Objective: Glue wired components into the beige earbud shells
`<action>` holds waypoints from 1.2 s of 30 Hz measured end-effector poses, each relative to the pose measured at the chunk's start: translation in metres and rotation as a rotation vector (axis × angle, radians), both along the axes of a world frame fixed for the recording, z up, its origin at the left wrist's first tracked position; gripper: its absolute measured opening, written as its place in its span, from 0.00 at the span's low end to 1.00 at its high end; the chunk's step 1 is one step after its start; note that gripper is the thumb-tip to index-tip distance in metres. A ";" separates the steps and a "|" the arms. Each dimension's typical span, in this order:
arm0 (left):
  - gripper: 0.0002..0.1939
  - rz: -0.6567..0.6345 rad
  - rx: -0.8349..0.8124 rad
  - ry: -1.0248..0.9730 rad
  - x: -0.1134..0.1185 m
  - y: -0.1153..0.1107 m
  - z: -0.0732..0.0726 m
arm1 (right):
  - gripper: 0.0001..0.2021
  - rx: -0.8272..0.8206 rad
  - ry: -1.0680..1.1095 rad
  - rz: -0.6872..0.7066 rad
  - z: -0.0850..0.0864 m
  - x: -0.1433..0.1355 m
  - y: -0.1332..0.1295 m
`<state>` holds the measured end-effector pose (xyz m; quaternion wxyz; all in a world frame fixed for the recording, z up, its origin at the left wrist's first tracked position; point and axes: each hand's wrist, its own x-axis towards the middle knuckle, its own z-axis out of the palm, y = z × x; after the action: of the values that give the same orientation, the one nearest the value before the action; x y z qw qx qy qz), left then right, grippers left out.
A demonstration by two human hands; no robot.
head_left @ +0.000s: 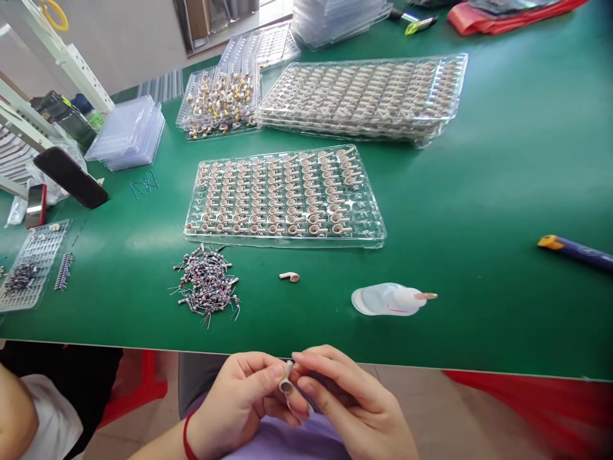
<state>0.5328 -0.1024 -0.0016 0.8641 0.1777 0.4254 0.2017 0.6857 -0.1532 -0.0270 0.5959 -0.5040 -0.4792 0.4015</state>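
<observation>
A beige earbud shell (286, 386) is pinched between the thumb and fingers of my left hand (246, 393), just off the table's front edge. Its round opening faces up toward me, and a thin wire-like line shows below it. My right hand (357, 406) closes in from the other side, its fingertips at the shell's stem; part of its grip is hidden. Another earbud shell (290, 276) lies alone on the green table. Left of it is a heap of small wired components (207, 281). Behind sits a clear tray (368, 237) holding rows of similar shells.
A squeeze bottle (387, 299) lies on its side at right, beyond it a blue-handled tool (577, 249). Stacked filled trays (364, 96) and a tray of loose parts (220, 105) stand behind. A propped phone (71, 177) is left. Another person's arm (16, 409) shows lower left.
</observation>
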 end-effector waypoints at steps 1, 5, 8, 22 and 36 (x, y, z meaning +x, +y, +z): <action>0.18 0.003 -0.001 0.000 0.000 0.000 0.000 | 0.10 0.000 -0.015 0.010 -0.001 0.000 0.000; 0.18 0.009 -0.003 0.008 0.000 -0.001 0.000 | 0.11 0.026 -0.070 0.030 -0.001 0.000 -0.001; 0.17 0.028 0.002 -0.001 0.001 -0.002 0.001 | 0.13 0.053 -0.096 0.028 0.001 0.000 0.000; 0.12 0.105 -0.177 -0.261 0.001 -0.007 -0.021 | 0.14 0.046 -0.019 0.009 -0.004 -0.011 -0.001; 0.12 0.113 -0.107 -0.222 0.004 -0.006 -0.021 | 0.11 0.027 0.239 0.054 -0.003 -0.013 -0.002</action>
<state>0.5364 -0.1086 -0.0225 0.9014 0.0839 0.3467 0.2456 0.6725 -0.1552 -0.0304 0.6445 -0.4314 -0.4234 0.4681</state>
